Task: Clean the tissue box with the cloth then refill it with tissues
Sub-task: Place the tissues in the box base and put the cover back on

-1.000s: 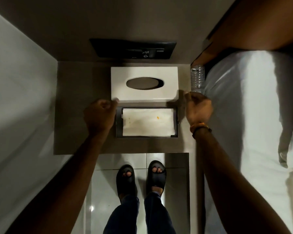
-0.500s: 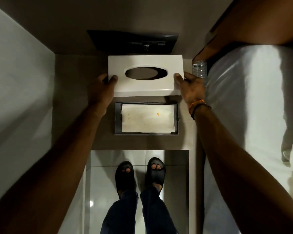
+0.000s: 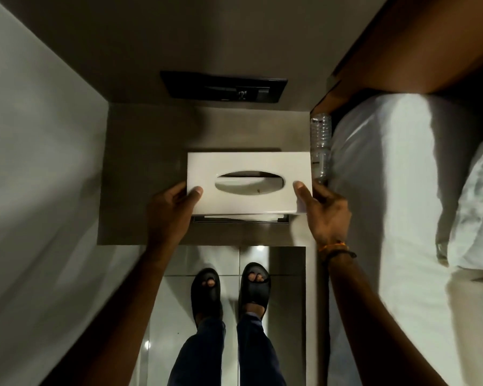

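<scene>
Cover going back over the refilled tray, centre frame!

The left hand (image 3: 170, 210) and right hand (image 3: 325, 211) are gripping the white tissue box cover (image 3: 248, 183) by its ends, hovering it over the tissues (image 3: 244, 217) in the base tray (image 3: 241, 220) (near edge peeking out); next, I reckon, it needs squaring up and lowering.

Two hands, left hand (image 3: 170, 215) and right hand (image 3: 325, 215), one tissue box lid (image 3: 248, 162), one bottle (image 3: 320, 143), two sandals (image 3: 206, 295).
</scene>
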`<act>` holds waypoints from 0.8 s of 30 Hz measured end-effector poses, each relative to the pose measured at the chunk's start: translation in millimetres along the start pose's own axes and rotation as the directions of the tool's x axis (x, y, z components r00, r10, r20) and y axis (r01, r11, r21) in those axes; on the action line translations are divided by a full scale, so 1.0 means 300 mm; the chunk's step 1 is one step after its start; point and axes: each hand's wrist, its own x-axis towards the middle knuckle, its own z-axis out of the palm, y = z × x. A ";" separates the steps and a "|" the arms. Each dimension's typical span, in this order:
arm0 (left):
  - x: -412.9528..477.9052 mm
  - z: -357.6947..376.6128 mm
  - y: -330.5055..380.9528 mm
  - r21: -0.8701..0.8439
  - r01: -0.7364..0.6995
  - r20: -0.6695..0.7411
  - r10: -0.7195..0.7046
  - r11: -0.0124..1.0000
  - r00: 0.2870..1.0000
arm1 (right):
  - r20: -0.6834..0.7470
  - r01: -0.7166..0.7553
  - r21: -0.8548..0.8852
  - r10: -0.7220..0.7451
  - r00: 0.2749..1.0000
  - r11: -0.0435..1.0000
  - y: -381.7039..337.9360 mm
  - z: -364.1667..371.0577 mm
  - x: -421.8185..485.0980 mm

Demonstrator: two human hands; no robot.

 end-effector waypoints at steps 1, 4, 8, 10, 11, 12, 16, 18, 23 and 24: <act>-0.005 0.006 -0.018 0.001 0.003 -0.002 -0.003 1.000 1.000 | 0.005 -0.008 0.013 0.008 1.000 1.000 0.021 0.003 -0.011; -0.003 0.015 -0.059 0.014 0.018 0.006 -0.018 1.000 1.000 | 0.020 -0.019 0.035 0.019 1.000 0.999 0.063 0.024 -0.026; 0.026 0.027 -0.096 0.011 0.032 0.015 -0.032 0.999 0.999 | 0.030 -0.032 0.024 0.031 0.999 0.999 0.101 0.064 -0.008; 0.036 0.036 -0.117 0.030 0.042 0.028 -0.043 0.999 0.999 | 0.037 -0.039 0.014 0.039 0.999 0.999 0.115 0.084 0.003; 0.038 0.041 -0.129 0.041 0.048 0.036 -0.049 0.998 0.998 | 0.041 -0.043 0.002 0.043 0.998 0.999 0.122 0.091 0.007; 0.039 0.046 -0.140 0.053 0.052 0.044 -0.054 0.997 0.998 | 0.043 -0.050 -0.007 0.051 0.998 0.999 0.130 0.096 0.012; 0.037 0.057 -0.165 0.017 0.091 0.070 -0.092 0.996 0.993 | 0.034 -0.087 0.017 0.087 0.996 0.996 0.163 0.102 0.036; 0.036 0.062 -0.173 0.015 0.102 0.086 -0.103 0.995 0.991 | 0.041 -0.099 0.031 0.098 0.994 0.995 0.171 0.110 0.051; 0.039 0.070 -0.177 0.003 0.091 0.080 -0.091 0.996 0.993 | 0.041 -0.108 0.019 0.107 0.993 0.994 0.190 0.123 0.066; 0.043 0.071 -0.177 0.013 0.082 0.071 -0.083 0.997 0.994 | 0.046 -0.104 0.026 0.103 0.994 0.994 0.194 0.122 0.068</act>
